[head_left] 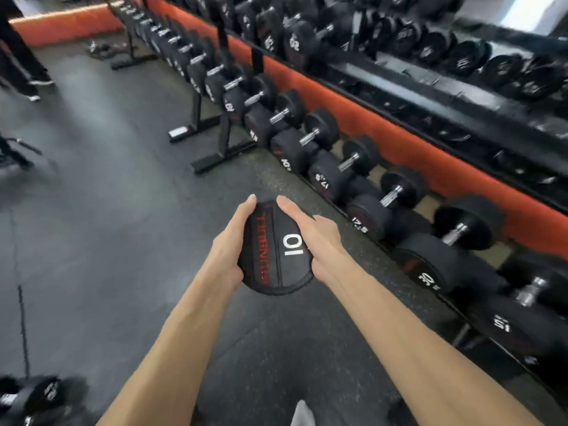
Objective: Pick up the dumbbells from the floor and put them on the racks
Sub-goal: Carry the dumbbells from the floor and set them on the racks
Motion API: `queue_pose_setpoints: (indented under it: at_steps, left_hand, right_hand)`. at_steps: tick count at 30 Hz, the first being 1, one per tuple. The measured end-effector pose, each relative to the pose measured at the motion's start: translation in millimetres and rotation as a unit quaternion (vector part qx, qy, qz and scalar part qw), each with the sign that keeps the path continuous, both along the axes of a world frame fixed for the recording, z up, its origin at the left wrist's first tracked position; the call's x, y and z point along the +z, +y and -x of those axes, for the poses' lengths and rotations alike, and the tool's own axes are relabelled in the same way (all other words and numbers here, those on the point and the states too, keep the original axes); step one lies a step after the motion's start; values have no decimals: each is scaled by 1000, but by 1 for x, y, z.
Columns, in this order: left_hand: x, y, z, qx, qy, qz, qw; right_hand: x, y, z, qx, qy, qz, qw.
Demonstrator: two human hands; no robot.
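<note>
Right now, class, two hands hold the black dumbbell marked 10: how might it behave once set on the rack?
The dumbbell is probably heavy for its size: both the left hand and the right hand clasp one head. Its round heads suggest it may roll. The matte surface looks grippy rather than slippery, and it seems rigid.

A single wide-angle view from the person's head looks forward and steeply down, close over both forearms, with the left hand and right hand near the frame's centre. The rubber floor fills the left, while the dumbbell rack runs diagonally up the right side, curved by the lens.
</note>
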State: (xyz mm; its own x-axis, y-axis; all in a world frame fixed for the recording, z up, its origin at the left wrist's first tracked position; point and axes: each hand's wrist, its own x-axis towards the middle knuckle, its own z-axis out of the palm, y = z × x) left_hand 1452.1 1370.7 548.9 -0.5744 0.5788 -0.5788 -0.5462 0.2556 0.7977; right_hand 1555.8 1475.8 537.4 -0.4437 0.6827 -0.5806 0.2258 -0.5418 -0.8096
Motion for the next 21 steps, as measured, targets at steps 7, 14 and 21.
queue_pose_setpoints:
  at_steps: [7, 14, 21]
  left_hand:
    - [108, 178, -21, -123, 64, -116, 983]
    - [191, 331, -61, -243, 83, -175, 950]
    - [214, 476, -131, -394, 61, -188, 898]
  right_hand:
    - [122, 132, -56, -151, 96, -77, 981]
    - [210, 236, -105, -275, 133, -134, 943]
    - [234, 330, -176, -416, 122, -159, 887]
